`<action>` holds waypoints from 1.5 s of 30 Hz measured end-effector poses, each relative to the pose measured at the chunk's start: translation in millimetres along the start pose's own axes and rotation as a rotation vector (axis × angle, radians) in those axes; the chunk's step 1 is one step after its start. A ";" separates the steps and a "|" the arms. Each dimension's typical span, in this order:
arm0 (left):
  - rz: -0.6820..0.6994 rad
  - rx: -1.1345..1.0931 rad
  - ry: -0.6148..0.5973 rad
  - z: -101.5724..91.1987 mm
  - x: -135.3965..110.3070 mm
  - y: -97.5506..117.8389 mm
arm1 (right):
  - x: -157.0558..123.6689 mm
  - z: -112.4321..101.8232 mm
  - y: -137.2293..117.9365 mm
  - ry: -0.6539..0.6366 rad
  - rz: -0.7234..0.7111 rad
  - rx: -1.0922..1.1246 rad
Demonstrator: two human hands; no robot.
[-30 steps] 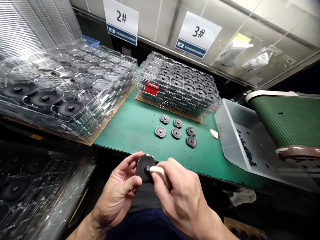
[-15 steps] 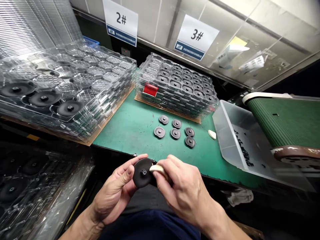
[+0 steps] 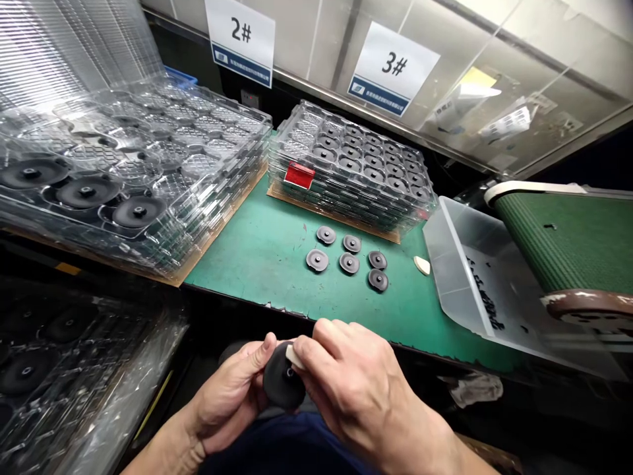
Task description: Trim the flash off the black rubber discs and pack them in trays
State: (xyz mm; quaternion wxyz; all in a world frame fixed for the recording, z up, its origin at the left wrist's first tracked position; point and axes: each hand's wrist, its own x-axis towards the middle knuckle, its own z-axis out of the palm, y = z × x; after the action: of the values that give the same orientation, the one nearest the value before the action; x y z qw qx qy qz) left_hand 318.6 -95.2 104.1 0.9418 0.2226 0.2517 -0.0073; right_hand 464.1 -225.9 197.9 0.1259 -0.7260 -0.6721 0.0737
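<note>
Black disc (image 3: pixel 283 377), head view: we log it held over our lap, just below the edge of the green bench (image 3: pixel 247 264), clamped in the left hand (image 3: pixel 228 396). Right hand (image 3: pixel 356 389) pinches a white sliver (image 3: pixel 295 357) against its face. Likely light and fairly stiff; we would grip it by the rim, clear of the centre hub. Six like discs (image 3: pixel 349 263) lie on the bench.

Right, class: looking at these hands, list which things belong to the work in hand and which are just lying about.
Work: left hand, black disc, right hand, white piece.
Lying about: six small discs, second white piece, stacked clear trays, plastic bin, conveyor belt, rag.
</note>
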 end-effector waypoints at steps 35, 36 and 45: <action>0.356 -0.068 0.071 10.8 -7.7 -4.2 | -5.9 61.5 -15.8 0.099 0.669 1.416; 0.361 -0.044 0.076 10.6 -8.9 -5.5 | -6.0 63.0 -18.8 0.117 0.677 1.424; 0.439 0.073 0.086 9.7 -14.2 -8.4 | -6.0 66.0 -19.3 0.117 0.684 1.780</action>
State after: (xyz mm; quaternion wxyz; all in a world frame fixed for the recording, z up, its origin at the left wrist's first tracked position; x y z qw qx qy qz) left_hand 309.7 -108.3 114.9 0.9005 0.3061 0.2369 0.1980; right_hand 426.8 -225.1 139.8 0.6371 -0.5236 -0.1137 0.5541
